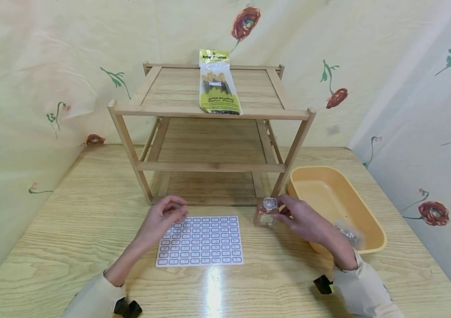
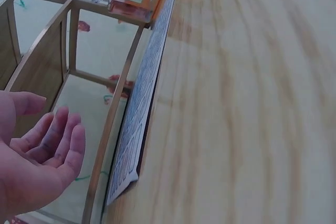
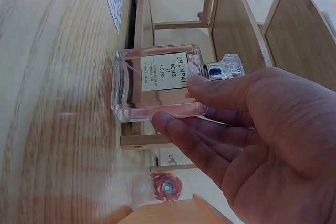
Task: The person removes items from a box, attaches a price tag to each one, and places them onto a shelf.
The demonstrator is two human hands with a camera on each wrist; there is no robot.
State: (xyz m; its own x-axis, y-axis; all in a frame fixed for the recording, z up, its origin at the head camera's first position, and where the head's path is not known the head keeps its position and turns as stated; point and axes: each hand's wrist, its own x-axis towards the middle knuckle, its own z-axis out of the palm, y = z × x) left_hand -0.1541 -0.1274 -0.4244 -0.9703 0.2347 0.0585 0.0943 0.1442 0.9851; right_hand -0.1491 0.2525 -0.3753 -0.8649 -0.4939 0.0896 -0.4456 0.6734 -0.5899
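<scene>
A pink glass perfume bottle (image 1: 265, 216) with a clear cap is upright at the table, right of the sticker sheet. My right hand (image 1: 302, 221) pinches it between thumb and fingers; the right wrist view shows the bottle's label (image 3: 165, 72) and the thumb at its shoulder. My left hand (image 1: 166, 221) hovers at the top left corner of the white sheet of small blue-framed labels (image 1: 201, 243). In the left wrist view the left hand (image 2: 42, 150) holds nothing, its fingers loosely bent.
A three-tier wooden rack (image 1: 213, 167) stands behind the sheet. On its top shelf lies a packet of artist brushes (image 1: 219, 95) with a small white label. To the right, a yellow basin (image 1: 325, 185) contains a clear packet with silvery items (image 1: 348, 234).
</scene>
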